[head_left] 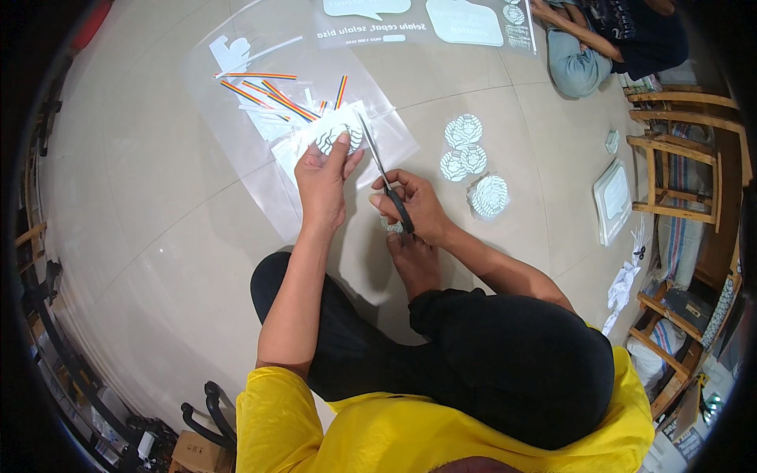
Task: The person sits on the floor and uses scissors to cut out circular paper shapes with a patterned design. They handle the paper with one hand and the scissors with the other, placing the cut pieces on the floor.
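Pinched in my left hand [323, 177] is a white sheet with a round, wavy-patterned design [331, 140], held above a transparent plastic sheet [236, 158]. My right hand [410, 201] grips black-handled scissors [402, 207], their blades angled up along the right side of the white sheet. Rainbow-striped strips [284, 102] and white scraps lie on the plastic beyond my hands. To the right, on the floor, sit cut-out patterned round pieces [464, 164] and another round patterned piece [490, 195]. A further patterned piece is partly hidden behind my right hand.
A seated person [615, 35] is at the upper right beside a printed sheet [363, 35]. Wooden stools [678, 142], stacked white pieces [611, 197] and paper scraps line the right. My bent legs [505, 363] are below; a cardboard box [197, 449] and black metal frames edge the lower left.
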Action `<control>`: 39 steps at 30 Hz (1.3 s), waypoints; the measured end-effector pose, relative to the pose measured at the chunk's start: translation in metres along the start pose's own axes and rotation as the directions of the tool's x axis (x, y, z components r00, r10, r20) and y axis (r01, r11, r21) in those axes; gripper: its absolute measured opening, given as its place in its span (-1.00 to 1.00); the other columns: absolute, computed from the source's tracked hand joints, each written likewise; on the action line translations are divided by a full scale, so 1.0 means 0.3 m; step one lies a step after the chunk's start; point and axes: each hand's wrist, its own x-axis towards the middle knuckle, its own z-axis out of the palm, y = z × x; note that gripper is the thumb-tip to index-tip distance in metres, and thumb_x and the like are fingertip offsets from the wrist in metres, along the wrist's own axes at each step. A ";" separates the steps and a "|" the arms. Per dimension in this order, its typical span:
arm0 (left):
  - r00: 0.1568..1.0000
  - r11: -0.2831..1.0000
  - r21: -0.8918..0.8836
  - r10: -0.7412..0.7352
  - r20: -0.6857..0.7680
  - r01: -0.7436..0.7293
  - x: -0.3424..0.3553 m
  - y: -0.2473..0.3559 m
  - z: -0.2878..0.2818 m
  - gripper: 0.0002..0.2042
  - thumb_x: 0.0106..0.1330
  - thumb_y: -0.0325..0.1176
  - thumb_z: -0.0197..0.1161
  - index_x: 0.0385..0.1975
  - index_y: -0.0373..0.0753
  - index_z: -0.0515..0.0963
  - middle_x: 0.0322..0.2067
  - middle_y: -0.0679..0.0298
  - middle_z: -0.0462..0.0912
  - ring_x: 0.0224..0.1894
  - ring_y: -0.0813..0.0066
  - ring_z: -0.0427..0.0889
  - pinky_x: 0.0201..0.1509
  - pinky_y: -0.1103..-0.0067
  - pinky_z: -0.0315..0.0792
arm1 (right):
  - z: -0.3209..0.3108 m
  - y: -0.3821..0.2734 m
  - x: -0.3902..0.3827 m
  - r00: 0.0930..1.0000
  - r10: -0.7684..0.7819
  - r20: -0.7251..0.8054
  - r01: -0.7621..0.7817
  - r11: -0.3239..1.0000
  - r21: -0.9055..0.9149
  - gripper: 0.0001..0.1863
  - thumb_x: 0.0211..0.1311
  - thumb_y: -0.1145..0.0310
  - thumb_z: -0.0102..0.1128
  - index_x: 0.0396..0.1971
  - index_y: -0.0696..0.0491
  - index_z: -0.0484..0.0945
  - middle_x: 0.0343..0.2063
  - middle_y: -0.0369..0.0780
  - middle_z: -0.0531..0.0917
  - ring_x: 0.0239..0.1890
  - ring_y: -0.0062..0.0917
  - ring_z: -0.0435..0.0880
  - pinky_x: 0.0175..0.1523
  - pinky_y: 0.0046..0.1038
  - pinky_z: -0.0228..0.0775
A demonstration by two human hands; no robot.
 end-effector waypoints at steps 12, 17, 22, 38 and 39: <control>1.000 1.000 -0.003 0.003 -0.004 -0.003 -0.001 -0.004 -0.002 -0.78 0.53 -0.45 0.31 0.07 -0.37 0.57 -0.06 0.27 0.72 -0.07 0.56 0.73 0.10 0.49 0.74 | 0.010 -0.011 -0.003 1.000 0.003 -0.002 -0.003 1.000 0.020 -0.68 0.38 0.32 0.47 0.00 0.13 0.61 -0.58 -0.40 0.60 -0.55 -0.78 0.50 -0.38 -0.64 0.34; 1.000 1.000 0.001 0.012 -0.013 -0.012 -0.002 -0.003 -0.001 -0.79 0.53 -0.46 0.32 0.06 -0.38 0.57 -0.06 0.26 0.72 -0.07 0.53 0.73 0.10 0.48 0.75 | 0.016 -0.014 -0.001 1.000 0.000 -0.010 0.000 1.000 0.012 -0.67 0.37 0.31 0.49 -0.02 0.14 0.61 -0.57 -0.40 0.61 -0.56 -0.79 0.49 -0.40 -0.65 0.31; 1.000 1.000 -0.002 0.005 -0.013 -0.005 0.000 -0.005 0.002 -0.78 0.53 -0.46 0.31 0.06 -0.38 0.57 -0.06 0.25 0.72 -0.07 0.53 0.73 0.09 0.48 0.75 | 0.005 0.001 0.000 1.000 -0.003 -0.015 0.003 1.000 0.002 -0.64 0.33 0.27 0.54 -0.06 0.15 0.62 -0.57 -0.40 0.64 -0.58 -0.80 0.47 -0.46 -0.66 0.28; 1.000 1.000 -0.004 -0.017 -0.016 0.017 -0.006 0.001 0.005 -0.76 0.53 -0.45 0.32 0.09 -0.39 0.59 -0.05 0.25 0.74 -0.06 0.49 0.75 0.10 0.49 0.74 | 0.008 -0.025 0.049 1.000 -0.004 -0.010 0.003 1.000 -0.002 -0.67 0.34 0.25 0.53 -0.09 0.12 0.63 -0.57 -0.41 0.61 -0.57 -0.79 0.47 -0.45 -0.65 0.27; 1.000 1.000 -0.001 -0.018 -0.014 0.018 -0.005 0.000 0.003 -0.76 0.53 -0.45 0.32 0.09 -0.39 0.59 -0.04 0.24 0.74 -0.06 0.48 0.75 0.11 0.49 0.74 | 0.010 -0.025 0.048 1.000 0.000 -0.007 0.000 1.000 0.000 -0.67 0.34 0.24 0.54 -0.09 0.12 0.63 -0.57 -0.41 0.61 -0.57 -0.79 0.47 -0.45 -0.65 0.27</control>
